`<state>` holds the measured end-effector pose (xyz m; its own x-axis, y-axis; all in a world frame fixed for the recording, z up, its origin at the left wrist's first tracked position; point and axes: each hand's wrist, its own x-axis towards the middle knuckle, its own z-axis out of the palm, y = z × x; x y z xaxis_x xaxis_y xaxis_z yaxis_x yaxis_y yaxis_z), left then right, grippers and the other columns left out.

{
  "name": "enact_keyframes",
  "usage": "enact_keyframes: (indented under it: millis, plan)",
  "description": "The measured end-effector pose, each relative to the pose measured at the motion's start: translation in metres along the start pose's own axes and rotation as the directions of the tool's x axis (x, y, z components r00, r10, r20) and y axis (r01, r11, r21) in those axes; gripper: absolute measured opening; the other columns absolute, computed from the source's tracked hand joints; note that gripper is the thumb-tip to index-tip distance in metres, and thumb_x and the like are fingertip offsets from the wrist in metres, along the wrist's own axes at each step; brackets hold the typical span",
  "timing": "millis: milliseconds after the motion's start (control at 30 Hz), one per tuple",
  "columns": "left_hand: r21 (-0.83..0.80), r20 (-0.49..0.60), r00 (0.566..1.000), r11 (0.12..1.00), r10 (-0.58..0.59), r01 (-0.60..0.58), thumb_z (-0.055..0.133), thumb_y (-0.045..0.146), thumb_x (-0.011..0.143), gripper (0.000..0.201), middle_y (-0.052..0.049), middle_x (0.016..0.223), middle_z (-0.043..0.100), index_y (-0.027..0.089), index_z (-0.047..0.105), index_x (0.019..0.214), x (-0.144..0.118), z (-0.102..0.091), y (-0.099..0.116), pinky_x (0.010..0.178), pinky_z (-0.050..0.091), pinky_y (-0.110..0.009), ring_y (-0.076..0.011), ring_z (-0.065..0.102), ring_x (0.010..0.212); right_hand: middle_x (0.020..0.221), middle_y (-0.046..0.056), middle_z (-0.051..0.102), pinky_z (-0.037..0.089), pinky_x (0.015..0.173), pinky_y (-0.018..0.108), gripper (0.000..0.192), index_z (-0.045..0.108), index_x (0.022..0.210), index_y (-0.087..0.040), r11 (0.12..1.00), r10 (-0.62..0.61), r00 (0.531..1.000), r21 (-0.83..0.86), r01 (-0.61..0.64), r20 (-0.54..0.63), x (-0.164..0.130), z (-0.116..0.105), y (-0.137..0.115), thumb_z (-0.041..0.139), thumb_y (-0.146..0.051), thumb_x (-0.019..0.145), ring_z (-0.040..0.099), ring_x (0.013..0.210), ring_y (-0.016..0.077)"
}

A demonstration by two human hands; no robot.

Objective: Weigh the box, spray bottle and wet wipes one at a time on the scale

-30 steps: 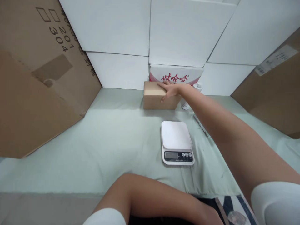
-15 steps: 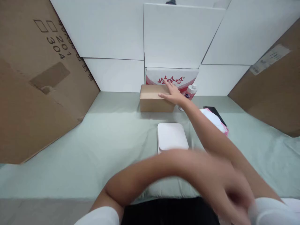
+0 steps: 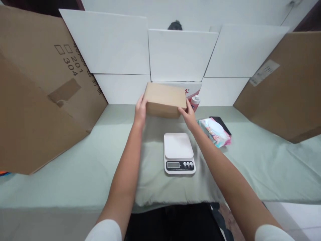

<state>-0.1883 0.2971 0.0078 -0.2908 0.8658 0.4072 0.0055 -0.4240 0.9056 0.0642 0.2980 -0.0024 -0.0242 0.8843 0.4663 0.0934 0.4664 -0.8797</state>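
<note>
A plain brown cardboard box (image 3: 164,100) is gripped at its two ends, at the back of the cloth-covered surface. It looks slightly tilted and seems raised off the cloth. My left hand (image 3: 140,109) presses on its left end, fingers partly hidden behind the edge. At the right end, my right hand (image 3: 187,113) has the thumb on the front face and the fingers round the side. Nearer to me, between my forearms, lies a white kitchen scale (image 3: 178,147) with a small display and several buttons; nothing rests on its plate.
Right of my right hand stands a pink bottle with a white cap (image 3: 195,102). A pack of wipes (image 3: 216,131) overlaps a dark flat object (image 3: 222,124). Behind is a printed white-and-red carton (image 3: 194,88). Large cardboard panels (image 3: 45,100) and white boards (image 3: 180,55) enclose the surface.
My left hand has swung from the lower right to the box's left end. My right hand has shifted to its right end, and the box now looks lifted and tilted. The view has also shifted.
</note>
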Motion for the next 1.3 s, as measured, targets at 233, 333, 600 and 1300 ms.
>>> enact_keyframes:
  millis: [233,333,600,1300]
  plan:
    - [0.038,0.145,0.989,0.999,0.022,-0.028,0.056,0.064,0.099,0.073,-0.003,0.173,0.041,0.028,0.047,0.161,-0.135,-0.006,0.054,0.138,0.021,-0.042,-0.0281,0.026,0.166,0.169,0.01,0.039,0.029,0.132,0.057,0.083,0.033,0.168,-0.033,0.951,-0.224,0.964,-0.249,0.184,-0.146,-0.127,-0.056,-0.034,0.06,-0.067,0.097,0.037,0.159,0.0336]
    - [0.056,0.149,0.986,0.996,-0.076,0.069,0.056,0.067,0.097,0.079,-0.004,0.175,0.036,0.029,0.041,0.165,-0.195,-0.002,0.03,0.139,0.021,-0.043,-0.0284,0.022,0.167,0.166,0.01,0.043,0.021,0.134,0.06,0.077,0.038,0.165,-0.032,0.953,-0.189,0.962,-0.271,0.132,-0.195,-0.171,-0.063,-0.022,0.053,-0.069,0.1,0.035,0.159,0.0339]
    - [0.026,0.099,0.992,0.997,-0.076,0.074,0.053,0.064,0.099,0.071,-0.005,0.171,0.043,0.029,0.047,0.161,-0.224,0.002,0.002,0.139,0.021,-0.044,-0.028,0.029,0.165,0.165,0.012,0.045,0.025,0.132,0.06,0.077,0.039,0.163,-0.031,0.987,-0.07,0.97,-0.158,0.033,-0.232,-0.191,-0.054,0.002,0.053,-0.07,0.098,0.038,0.157,0.0321]
    - [0.074,-0.038,0.993,0.991,-0.11,0.112,0.047,0.073,0.097,0.08,-0.009,0.169,0.046,0.023,0.048,0.16,-0.229,-0.002,0.006,0.137,0.026,-0.041,-0.0273,0.034,0.163,0.161,0.014,0.049,0.033,0.128,0.059,0.075,0.041,0.161,-0.028,0.988,-0.058,0.969,-0.156,0.02,-0.242,-0.199,-0.055,-0.003,0.051,-0.068,0.098,0.042,0.155,0.0342]
